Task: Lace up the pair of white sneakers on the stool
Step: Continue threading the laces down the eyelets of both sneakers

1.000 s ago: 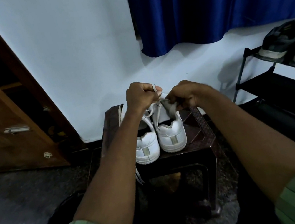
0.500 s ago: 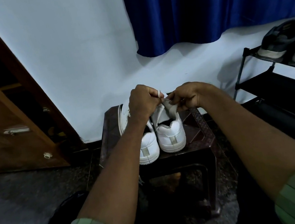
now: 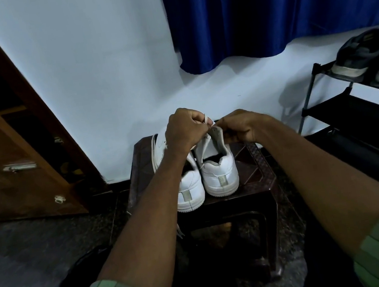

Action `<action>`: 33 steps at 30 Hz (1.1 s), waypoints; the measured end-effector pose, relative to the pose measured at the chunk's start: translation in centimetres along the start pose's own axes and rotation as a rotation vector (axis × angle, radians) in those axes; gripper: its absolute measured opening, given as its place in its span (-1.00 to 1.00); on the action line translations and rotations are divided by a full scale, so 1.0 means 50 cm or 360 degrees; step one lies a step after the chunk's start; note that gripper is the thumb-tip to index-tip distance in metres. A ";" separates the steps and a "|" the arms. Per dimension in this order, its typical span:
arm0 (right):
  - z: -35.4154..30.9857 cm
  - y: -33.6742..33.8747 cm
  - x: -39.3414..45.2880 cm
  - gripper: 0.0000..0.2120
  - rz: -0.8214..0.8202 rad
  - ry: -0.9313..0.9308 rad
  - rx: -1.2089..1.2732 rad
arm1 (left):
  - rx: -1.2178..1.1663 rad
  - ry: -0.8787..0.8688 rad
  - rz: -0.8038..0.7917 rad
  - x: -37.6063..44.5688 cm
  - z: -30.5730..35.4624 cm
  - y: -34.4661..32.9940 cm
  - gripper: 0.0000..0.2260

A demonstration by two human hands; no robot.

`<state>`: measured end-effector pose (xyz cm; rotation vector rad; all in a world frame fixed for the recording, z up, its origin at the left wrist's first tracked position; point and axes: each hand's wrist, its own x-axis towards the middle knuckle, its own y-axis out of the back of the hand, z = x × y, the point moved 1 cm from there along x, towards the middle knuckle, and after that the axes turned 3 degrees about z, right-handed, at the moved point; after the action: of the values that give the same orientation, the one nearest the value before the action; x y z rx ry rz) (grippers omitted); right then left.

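Two white sneakers sit side by side on the dark stool [image 3: 258, 172], heels toward the near edge, toes pointing away at the wall. All the action is on the right sneaker [image 3: 218, 171]. The left hand [image 3: 187, 128] is up over it, fingers curled tight, pinching a white lace [image 3: 206, 118] that pokes out between them. The right hand [image 3: 240, 126] is just beside it, fingers curled around the raised tongue [image 3: 217, 136] and holding it up. The two hands are almost touching above the shoe's opening.

Here's what the next pull turns on: the shoe's long axis runs near to far, and the lace end sits in the left hand, on the left side of the tongue, so I'd expect it to cross over to the right. The eyelets themselves are hidden behind the hands.

The left sneaker [image 3: 189, 193] waits under the left forearm, a loose lace [image 3: 153, 154] trailing along its far left side.
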<state>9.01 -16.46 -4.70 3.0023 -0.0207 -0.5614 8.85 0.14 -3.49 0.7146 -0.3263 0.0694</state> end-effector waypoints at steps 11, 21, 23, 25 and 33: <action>-0.035 0.050 -0.006 -0.74 0.0186 -0.0076 0.0940 | -0.1288 0.0794 -0.0100 0.006 0.038 0.046 -0.87; -0.037 0.049 -0.032 -0.93 0.0098 0.0238 -0.0112 | -0.1526 0.0808 -0.0025 0.016 0.033 0.063 -0.89; -0.046 0.054 -0.016 -0.86 0.0119 0.0226 0.0639 | -0.1547 0.0832 -0.0025 0.017 0.033 0.067 -0.93; -0.040 0.059 -0.009 -0.70 0.0097 0.0147 0.1087 | -0.1561 0.0859 -0.0024 0.020 0.028 0.070 -0.93; -0.036 0.055 -0.033 -0.82 -0.0038 0.0283 -0.0896 | -0.0670 0.0657 -0.0035 0.020 0.007 0.057 -0.79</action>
<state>8.12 -18.97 -2.18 2.4888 0.1580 -0.2428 9.23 2.01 -1.15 0.2741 0.0650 0.1207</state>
